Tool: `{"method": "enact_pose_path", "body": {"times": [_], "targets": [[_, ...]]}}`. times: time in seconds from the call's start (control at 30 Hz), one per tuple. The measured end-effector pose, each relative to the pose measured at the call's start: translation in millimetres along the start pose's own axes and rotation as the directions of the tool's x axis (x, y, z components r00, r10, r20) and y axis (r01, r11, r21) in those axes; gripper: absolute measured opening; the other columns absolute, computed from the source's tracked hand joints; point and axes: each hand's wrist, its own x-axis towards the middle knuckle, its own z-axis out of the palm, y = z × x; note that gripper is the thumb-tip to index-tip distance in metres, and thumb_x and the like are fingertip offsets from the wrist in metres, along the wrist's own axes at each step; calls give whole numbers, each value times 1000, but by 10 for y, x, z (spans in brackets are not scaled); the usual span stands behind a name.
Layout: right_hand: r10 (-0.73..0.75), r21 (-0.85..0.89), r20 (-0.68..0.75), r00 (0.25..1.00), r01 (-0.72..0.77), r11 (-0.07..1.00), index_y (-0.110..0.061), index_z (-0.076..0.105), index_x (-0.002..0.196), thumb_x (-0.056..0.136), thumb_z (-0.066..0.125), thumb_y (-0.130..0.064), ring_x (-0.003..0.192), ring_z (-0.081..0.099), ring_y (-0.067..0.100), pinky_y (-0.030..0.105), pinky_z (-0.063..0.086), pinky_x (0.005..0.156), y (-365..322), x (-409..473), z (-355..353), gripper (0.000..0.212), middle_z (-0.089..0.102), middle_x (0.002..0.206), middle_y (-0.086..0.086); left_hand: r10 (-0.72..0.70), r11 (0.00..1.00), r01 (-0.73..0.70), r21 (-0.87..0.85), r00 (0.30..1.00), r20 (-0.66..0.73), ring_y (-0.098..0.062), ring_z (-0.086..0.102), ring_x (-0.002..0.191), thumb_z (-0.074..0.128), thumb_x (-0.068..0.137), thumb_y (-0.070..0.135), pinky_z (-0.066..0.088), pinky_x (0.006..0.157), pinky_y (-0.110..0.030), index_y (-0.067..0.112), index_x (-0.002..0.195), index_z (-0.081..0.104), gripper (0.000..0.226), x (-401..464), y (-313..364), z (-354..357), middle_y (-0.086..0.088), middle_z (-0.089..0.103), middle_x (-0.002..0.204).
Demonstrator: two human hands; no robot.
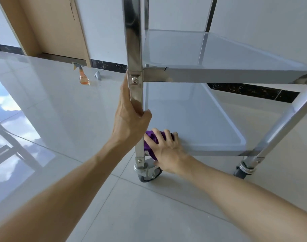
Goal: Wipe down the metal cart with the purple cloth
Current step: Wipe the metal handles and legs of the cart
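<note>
The metal cart (224, 75) stands on casters, with a middle shelf and a bottom shelf (193, 119) in view. My left hand (131, 116) grips the cart's near-left upright post (134, 41), fingers wrapped behind it. My right hand (166, 149) holds the bunched purple cloth (150, 138) and presses it onto the near-left corner of the bottom shelf, beside the post's foot. Most of the cloth is hidden under my fingers.
A caster wheel (147, 172) sits under the left post and another (243, 170) under the right post. An orange spray bottle (83, 75) and a small grey object (97, 75) stand on the glossy tiled floor near a wooden door frame (58, 27).
</note>
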Motion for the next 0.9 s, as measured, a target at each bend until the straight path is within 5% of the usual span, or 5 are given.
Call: {"method": "enact_pose_path", "body": {"times": [0.2, 0.37, 0.5, 0.6, 0.9], "targets": [[-125, 12, -129, 984, 128, 992, -34, 15, 152, 79, 72, -48, 124, 39, 30, 49, 36, 102, 478, -175, 117, 93, 27, 154, 2, 32, 995, -27, -93, 998, 52, -22, 61, 79, 54, 75, 2, 51, 59, -23, 21, 144, 28, 77, 51, -149, 104, 41, 54, 72], [-64, -48, -102, 993, 59, 997, -31, 22, 152, 70, 76, -50, 119, 49, 30, 46, 43, 98, 1258, -607, 187, 99, 39, 150, 3, 83, 987, -69, -145, 992, 92, -25, 60, 70, 53, 73, 1, 52, 61, -17, 26, 148, 22, 85, 76, -162, 170, 22, 59, 81], [79, -52, -86, 993, -84, 995, -25, 35, 150, 66, 83, -47, 116, 51, 34, 48, 48, 91, 1599, -868, 187, 99, 45, 144, 7, 59, 987, -40, -153, 991, 118, -6, 48, 47, 57, 70, 2, 44, 48, -10, 37, 148, 16, 95, 77, -172, 264, 14, 56, 67], [175, 6, -139, 975, -176, 984, -17, 49, 142, 60, 90, -42, 107, 53, 41, 52, 52, 82, 1378, -750, 202, 95, 52, 136, 15, 8, 999, -1, -53, 991, 136, 2, 50, 57, 63, 70, 5, 39, 51, -6, 25, 145, 25, 87, 17, -238, 333, 11, 49, 67], [-61, 27, -178, 982, 67, 997, -27, 27, 151, 75, 78, -40, 118, 43, 33, 46, 41, 96, 438, -4, 185, 92, 36, 149, 7, -90, 995, 85, 49, 990, 110, -13, 62, 69, 61, 80, 9, 50, 58, -29, 27, 104, 39, 37, -10, -368, 306, 1, 59, 75]]}}
